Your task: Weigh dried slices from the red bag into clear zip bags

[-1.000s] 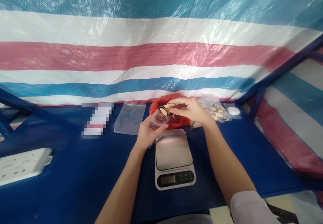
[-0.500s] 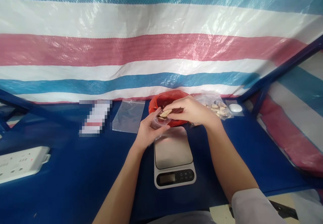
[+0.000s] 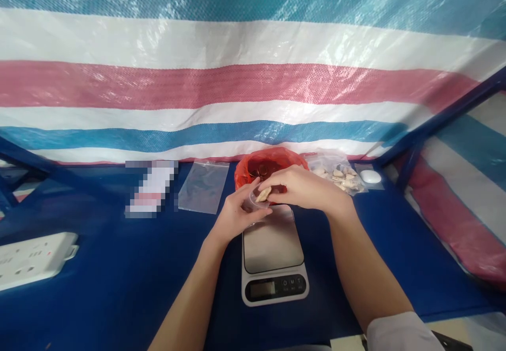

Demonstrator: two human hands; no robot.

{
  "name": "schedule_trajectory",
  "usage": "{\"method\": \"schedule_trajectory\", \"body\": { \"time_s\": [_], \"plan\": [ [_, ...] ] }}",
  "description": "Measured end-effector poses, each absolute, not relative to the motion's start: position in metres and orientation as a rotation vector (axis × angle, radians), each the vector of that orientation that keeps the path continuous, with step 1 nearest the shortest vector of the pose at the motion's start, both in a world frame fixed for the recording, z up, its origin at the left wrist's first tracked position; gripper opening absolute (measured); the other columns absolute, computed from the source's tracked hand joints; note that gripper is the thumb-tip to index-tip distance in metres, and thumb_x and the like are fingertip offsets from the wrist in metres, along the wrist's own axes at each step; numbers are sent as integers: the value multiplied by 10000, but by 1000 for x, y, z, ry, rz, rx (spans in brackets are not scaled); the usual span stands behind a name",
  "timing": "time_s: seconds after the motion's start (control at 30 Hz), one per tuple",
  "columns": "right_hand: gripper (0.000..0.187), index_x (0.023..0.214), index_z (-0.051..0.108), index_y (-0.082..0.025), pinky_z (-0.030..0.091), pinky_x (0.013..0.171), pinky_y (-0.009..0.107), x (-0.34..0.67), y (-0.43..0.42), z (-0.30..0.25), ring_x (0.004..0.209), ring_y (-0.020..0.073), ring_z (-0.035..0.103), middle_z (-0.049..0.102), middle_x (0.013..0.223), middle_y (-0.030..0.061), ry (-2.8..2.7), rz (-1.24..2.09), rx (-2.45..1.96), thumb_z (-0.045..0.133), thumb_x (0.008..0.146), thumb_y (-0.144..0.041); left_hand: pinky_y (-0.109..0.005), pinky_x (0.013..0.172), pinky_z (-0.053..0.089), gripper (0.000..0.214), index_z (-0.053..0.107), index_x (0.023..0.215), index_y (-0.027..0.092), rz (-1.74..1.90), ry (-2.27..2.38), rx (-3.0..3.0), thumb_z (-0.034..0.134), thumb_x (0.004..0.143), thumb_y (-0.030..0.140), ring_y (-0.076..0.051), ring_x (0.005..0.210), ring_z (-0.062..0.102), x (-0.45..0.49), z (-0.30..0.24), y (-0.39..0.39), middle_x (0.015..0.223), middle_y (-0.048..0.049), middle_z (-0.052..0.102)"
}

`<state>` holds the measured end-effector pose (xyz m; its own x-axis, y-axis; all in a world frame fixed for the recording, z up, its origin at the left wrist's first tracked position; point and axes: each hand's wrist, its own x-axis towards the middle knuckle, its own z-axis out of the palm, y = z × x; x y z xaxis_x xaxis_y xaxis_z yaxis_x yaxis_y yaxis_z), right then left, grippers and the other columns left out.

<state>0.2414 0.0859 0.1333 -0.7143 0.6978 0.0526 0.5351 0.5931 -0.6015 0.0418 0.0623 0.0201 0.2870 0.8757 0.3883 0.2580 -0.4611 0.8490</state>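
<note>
**Pale dried slice at the mouth of a clear cup**

Head view, looking down. Clenching, in the left grip [image 3: 233,219], a small clear plastic cup [image 3: 253,204]. Pinching, in the closed right grip [image 3: 306,188], a pale dried slice [image 3: 263,195], its long axis slanting from lower left to upper right across the cup's mouth. Right grip touching the slice and lying nearer to it; no telling whether the slice is resting on the cup. Standing just behind, a red plastic bag [image 3: 269,162]. Sitting just in front, a digital kitchen scale [image 3: 272,245] on the blue counter [image 3: 90,303]. Lying further right, a zip bag of similar pale pieces [image 3: 336,178]; further left, a clear zip bag [image 3: 203,187].
</note>
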Motion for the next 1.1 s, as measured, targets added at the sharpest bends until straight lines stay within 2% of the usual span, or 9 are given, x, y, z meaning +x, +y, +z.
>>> {"method": "schedule_trajectory", "body": {
  "time_s": [0.13,0.3,0.53,0.77,0.97,1.1],
  "plan": [
    [308,883,783,-276,456,732,231,235,83,132,841,138,696,776,975,-40,-2570,757,-990,571,832,-59,-430,950,557,675,611,1328,178,1179,998,1870,824,727,402,-301,1099,681,43,25,62,1233,-131,697],
    [313,950,775,-283,436,705,237,231,83,129,795,138,682,772,952,-33,-2573,772,-1018,575,831,-73,-383,846,577,536,674,1219,189,1168,1000,1860,811,744,395,-271,982,701,44,29,61,1148,-109,723],
    [270,1012,763,-270,439,713,246,228,85,126,782,139,670,768,945,-15,-2535,830,-1049,594,858,-124,-400,925,554,504,683,1205,196,1203,985,1872,801,758,398,-269,1014,695,43,27,62,1122,-93,724],
    [337,1179,718,-279,439,718,242,235,88,125,781,135,660,760,995,0,-2506,863,-984,634,870,-175,-420,962,542,504,691,1163,174,1218,1026,1820,819,734,406,-281,1055,688,42,29,62,1144,-102,724],
    [257,1084,750,-250,413,686,238,235,83,130,655,106,609,747,861,-9,-2529,726,-1006,610,888,-159,-428,991,528,562,681,1200,166,1244,1040,1810,827,718,416,-295,1107,676,42,26,62,1189,-118,716],
    [289,1020,762,-252,403,675,236,228,81,128,675,111,616,744,867,-10,-2561,686,-921,581,867,-87,-437,1004,526,584,699,1186,162,1243,1041,1790,849,686,427,-317,1129,672,40,27,61,1218,-134,707]
  ]
}}
